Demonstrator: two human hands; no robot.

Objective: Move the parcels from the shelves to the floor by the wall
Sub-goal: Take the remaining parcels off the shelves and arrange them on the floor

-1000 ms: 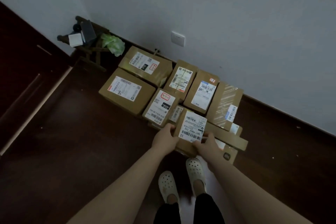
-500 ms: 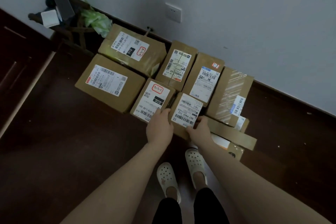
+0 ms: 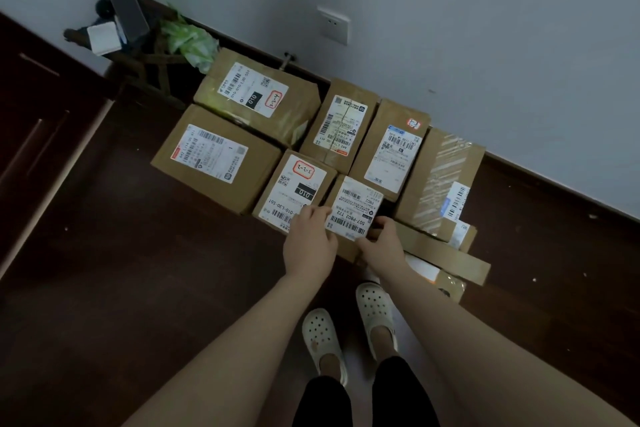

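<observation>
from the head view, looking down, the person bends over a cluster of cardboard parcels on the dark wooden floor (image 3: 104,288) by the pale wall (image 3: 450,28). both bare hands are on 1 small parcel (image 3: 355,210) with a white barcode label, at the near edge of the cluster. the left hand (image 3: 309,242) has its grip closed around the parcel's left side, fingers curled over the label's edge; the right hand (image 3: 382,243) clasps the lower right corner, its grip closed on the same parcel. the small parcel sits touching a labelled box marked 010 (image 3: 294,189) on its left and just in front of a taller box (image 3: 389,149) nearer the wall. whether it rests fully on the floor or is tilted in the hands i cannot tell.

2 larger boxes lie to the left, 1 near (image 3: 216,158) and 1 behind it (image 3: 258,97) against the skirting. another box (image 3: 341,125) stands by the wall, and a taped box (image 3: 440,184) lies on the right over a flat carton (image 3: 446,255). a wall socket (image 3: 333,24) shows above. in the corner stands a small dark stool (image 3: 138,45) with a green bag (image 3: 188,42) beside it. the person's 2 white clogs (image 3: 375,312) stand just behind the parcels
</observation>
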